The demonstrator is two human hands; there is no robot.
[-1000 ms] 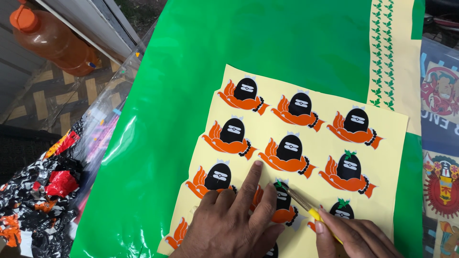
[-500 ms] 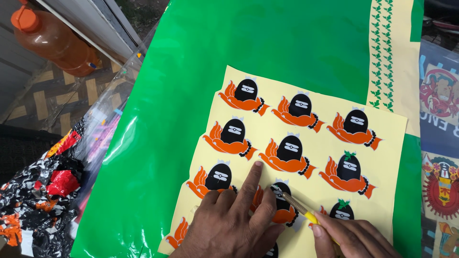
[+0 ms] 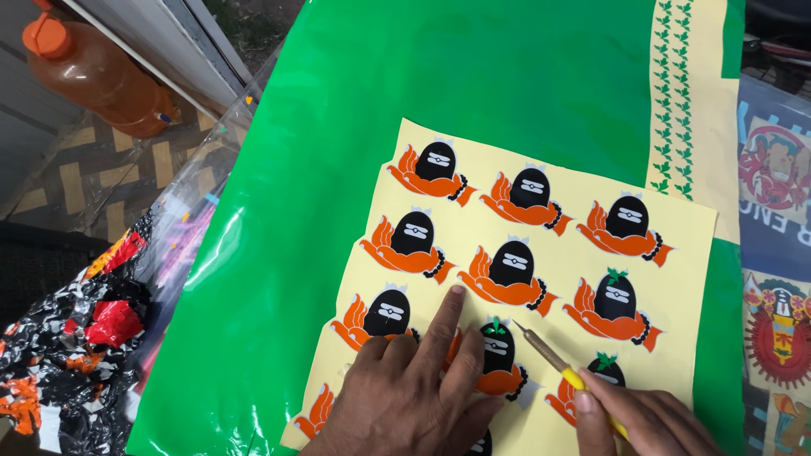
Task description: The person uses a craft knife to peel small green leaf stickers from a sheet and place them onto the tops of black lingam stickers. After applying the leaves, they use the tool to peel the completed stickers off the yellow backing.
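A pale yellow backing sheet (image 3: 676, 287) lies on glossy green vinyl (image 3: 473, 84), carrying several orange-and-black stickers. My left hand (image 3: 405, 393) presses flat on the sheet's lower part, index finger stretched toward a middle-row sticker (image 3: 511, 270). My right hand (image 3: 642, 418) holds a thin pointed tool with a yellow grip (image 3: 553, 359), its tip just right of a sticker with a small green leaf on top (image 3: 497, 355). Two stickers at the right (image 3: 617, 300) also have green leaves.
A strip of small green leaf cut-outs (image 3: 676, 93) runs along the right side of the vinyl. An orange bottle (image 3: 101, 72) stands on the floor at top left. Crumpled coloured scraps (image 3: 76, 355) lie at lower left. Printed posters (image 3: 777, 253) border the right edge.
The tool tip has pulled away from the sticker beside my left hand, leaving a small green leaf on its top. My left hand has stayed pressed on the sheet.
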